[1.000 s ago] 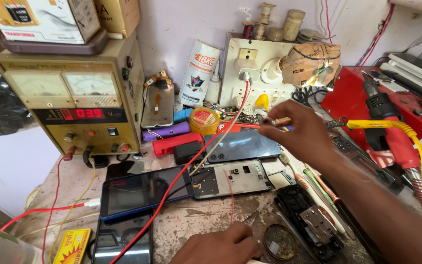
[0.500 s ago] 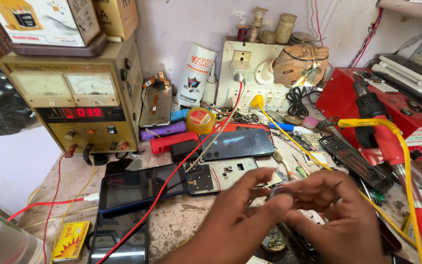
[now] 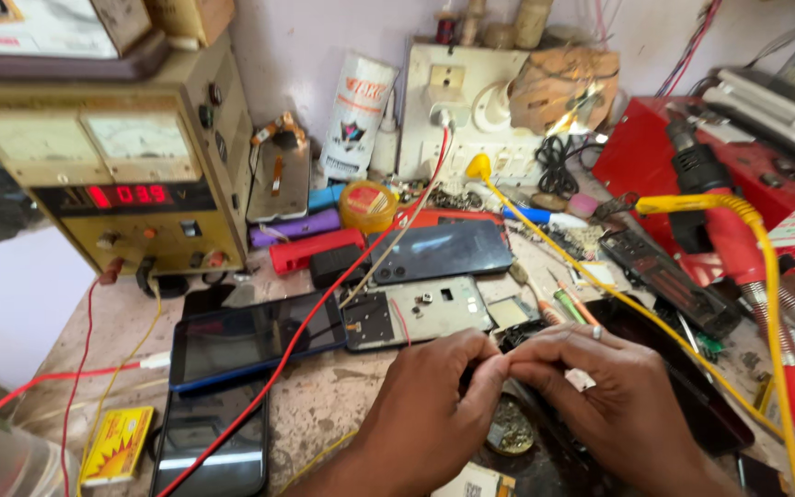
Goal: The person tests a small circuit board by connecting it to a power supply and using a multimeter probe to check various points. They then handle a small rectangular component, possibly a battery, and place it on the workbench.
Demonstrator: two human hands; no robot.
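Both hands meet just below the opened phone (image 3: 416, 317): left hand (image 3: 425, 405) and right hand (image 3: 600, 391) fingers pinch together on something too small to identify.

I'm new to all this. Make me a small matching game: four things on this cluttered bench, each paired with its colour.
Things:
1. Power supply box
2. Small packet by the bench's near left edge
3. Heat tool handle
4. Flat case leaning at the wall

Colours:
A. purple
B. red
C. olive-tan with a red digit display
D. yellow

Pairs: 1-C, 2-D, 3-B, 4-A

Both hands, left hand and right hand, meet fingertip to fingertip over the bench; what they pinch is too small to tell.
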